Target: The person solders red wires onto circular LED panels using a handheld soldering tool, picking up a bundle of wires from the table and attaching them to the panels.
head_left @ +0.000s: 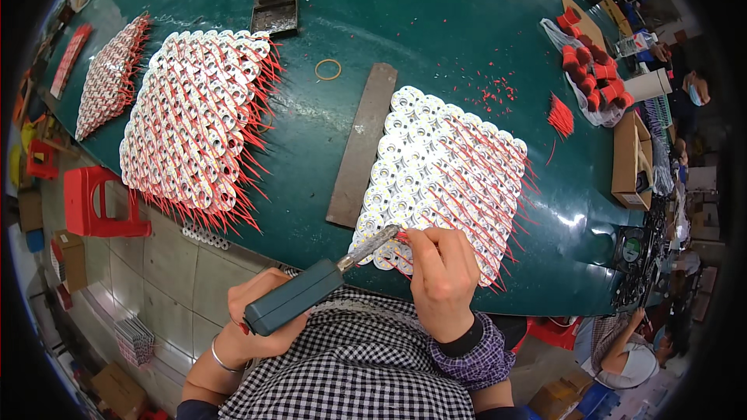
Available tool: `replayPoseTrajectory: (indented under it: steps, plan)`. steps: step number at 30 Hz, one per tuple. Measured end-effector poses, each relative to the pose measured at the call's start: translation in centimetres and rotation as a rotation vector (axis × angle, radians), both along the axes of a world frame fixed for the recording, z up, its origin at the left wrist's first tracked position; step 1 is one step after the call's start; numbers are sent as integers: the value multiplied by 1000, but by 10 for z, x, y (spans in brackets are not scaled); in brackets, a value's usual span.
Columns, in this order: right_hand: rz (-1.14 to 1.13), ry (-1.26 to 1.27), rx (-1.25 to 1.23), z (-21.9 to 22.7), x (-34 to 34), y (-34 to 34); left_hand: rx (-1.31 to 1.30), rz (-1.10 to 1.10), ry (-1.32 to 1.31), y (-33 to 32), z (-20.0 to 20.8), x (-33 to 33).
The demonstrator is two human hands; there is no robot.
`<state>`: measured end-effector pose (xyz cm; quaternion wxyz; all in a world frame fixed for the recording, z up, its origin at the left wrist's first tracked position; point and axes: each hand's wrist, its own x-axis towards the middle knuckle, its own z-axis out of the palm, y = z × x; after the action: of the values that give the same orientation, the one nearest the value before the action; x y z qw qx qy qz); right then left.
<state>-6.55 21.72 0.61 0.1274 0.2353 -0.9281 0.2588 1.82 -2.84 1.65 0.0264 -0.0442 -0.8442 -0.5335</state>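
Note:
My left hand [264,305] is wrapped round the dark green boxy handle of a soldering gun [299,295]. Its greyish metal tip reaches up and right to the lower part of a panel of round white LED boards [393,179]. Close to that tip, the thumb and fingers of my right hand [443,280] pinch a red wire [402,236], mostly hidden by the fingers. Many thin red wires lie slantwise over the panel's right part and stick out past its right edge. Fewer wires show on its left part.
A flat brown bar [363,144] lies along the panel's left side. Further left are wired panels [194,120]. Loose red wires [560,117], a bag of red bundles [595,78] and a cardboard box [632,159] are at right. A red stool [97,202] stands left; another person [634,358] sits lower right.

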Motion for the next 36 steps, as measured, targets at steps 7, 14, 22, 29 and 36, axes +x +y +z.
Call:
replayPoseTrajectory:
  steps: [7, 14, 22, 29, 36]
  plan:
    - [6, -1, 4, 7, -2, -2, 12, 65, 29, -2, 3, 4]
    - [9, 24, 5, 17, -12, -6, 0, 126, -22, -7, 2, 6]
    - [23, 29, -12, 1, -20, -8, 40, 121, -82, -7, 2, -1]
    - [26, 20, -45, 0, -21, -7, 74, 91, -14, -2, 1, -9]
    - [33, 1, -59, -1, -21, -7, 15, 63, 3, 0, 1, -14]
